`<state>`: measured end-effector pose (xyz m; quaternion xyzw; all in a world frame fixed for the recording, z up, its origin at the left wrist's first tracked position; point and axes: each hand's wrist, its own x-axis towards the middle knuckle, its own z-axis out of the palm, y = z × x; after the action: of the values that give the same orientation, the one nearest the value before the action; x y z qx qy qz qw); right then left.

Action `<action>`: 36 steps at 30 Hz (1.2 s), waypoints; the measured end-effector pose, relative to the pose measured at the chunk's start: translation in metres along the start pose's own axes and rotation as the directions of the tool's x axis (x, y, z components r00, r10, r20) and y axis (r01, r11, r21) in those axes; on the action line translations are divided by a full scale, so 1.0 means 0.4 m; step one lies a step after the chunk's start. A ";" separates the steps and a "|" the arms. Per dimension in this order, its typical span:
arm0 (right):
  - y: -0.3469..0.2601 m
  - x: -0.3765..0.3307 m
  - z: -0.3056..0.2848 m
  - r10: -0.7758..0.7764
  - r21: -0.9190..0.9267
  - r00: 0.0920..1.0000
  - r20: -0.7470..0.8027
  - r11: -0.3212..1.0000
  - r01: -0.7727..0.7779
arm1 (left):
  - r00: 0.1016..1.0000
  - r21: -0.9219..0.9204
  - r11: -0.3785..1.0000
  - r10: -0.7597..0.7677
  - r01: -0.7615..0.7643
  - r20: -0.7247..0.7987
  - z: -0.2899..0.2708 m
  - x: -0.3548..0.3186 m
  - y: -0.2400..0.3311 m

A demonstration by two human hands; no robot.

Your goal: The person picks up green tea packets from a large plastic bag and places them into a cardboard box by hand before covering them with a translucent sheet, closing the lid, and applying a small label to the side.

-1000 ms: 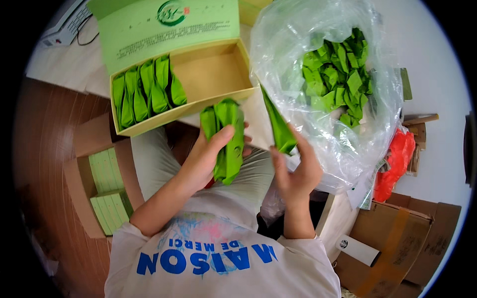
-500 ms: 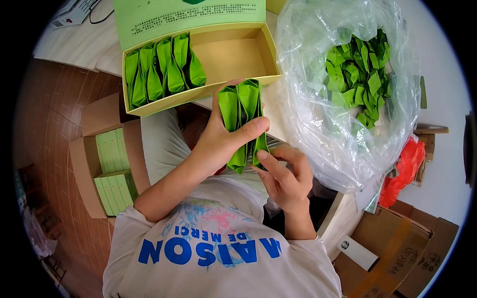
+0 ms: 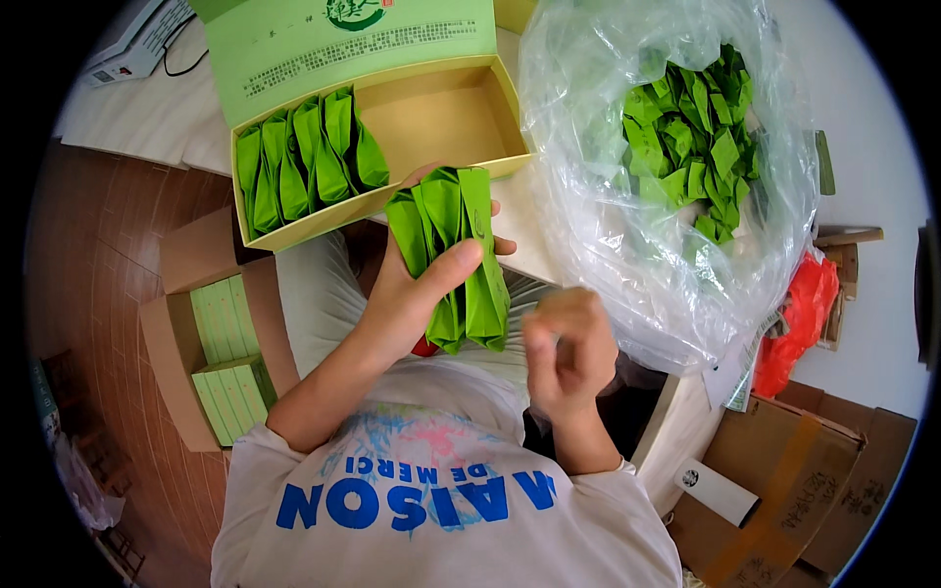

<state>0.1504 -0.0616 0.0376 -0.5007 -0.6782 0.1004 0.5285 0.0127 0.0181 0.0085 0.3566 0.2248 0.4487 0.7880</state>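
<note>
Several green foil packets (image 3: 446, 245) stand bunched upright in my left hand (image 3: 417, 284), which is closed round them with the thumb across the front. Beside them on the right, my right hand (image 3: 570, 353) hangs apart from the packets. Its fingers are curled and smeared by motion, so whether anything is in them cannot be made out. Just beyond my hands lies an open yellow-green box (image 3: 441, 103). A row of green packets (image 3: 309, 162) fills its left part, while bare cardboard shows on the right.
A large clear plastic bag (image 3: 588, 245) with loose green packets (image 3: 696, 147) stands at the right. Down on the left, a brown carton (image 3: 176, 343) holds light green boxes (image 3: 230, 392). Cartons (image 3: 774, 480), a white box (image 3: 716, 493) and a red bag (image 3: 794, 323) lie at the lower right.
My right hand has let go of the packets' lower edge and drawn away. My left hand has shifted slightly left in view with the bunch, turning it a little.
</note>
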 end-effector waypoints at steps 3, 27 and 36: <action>0.009 0.015 0.007 0.302 0.110 0.952 -0.046 0.949 -0.296 | 0.990 -0.028 0.994 0.106 -0.104 0.088 -0.003 -0.001 0.013; 0.199 0.341 0.215 0.442 0.451 0.876 0.192 0.753 -0.479 | 0.860 0.971 0.003 0.464 -0.239 0.210 -0.135 0.246 0.170; 0.213 0.333 0.224 0.425 0.324 0.884 0.195 0.823 -0.467 | 0.907 0.991 0.005 0.404 -0.131 0.118 -0.152 0.234 0.190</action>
<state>0.1338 0.1189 0.0251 -0.5329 -0.5406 0.3727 0.5338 -0.0233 0.1471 0.0241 0.7832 0.4735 0.3482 0.2027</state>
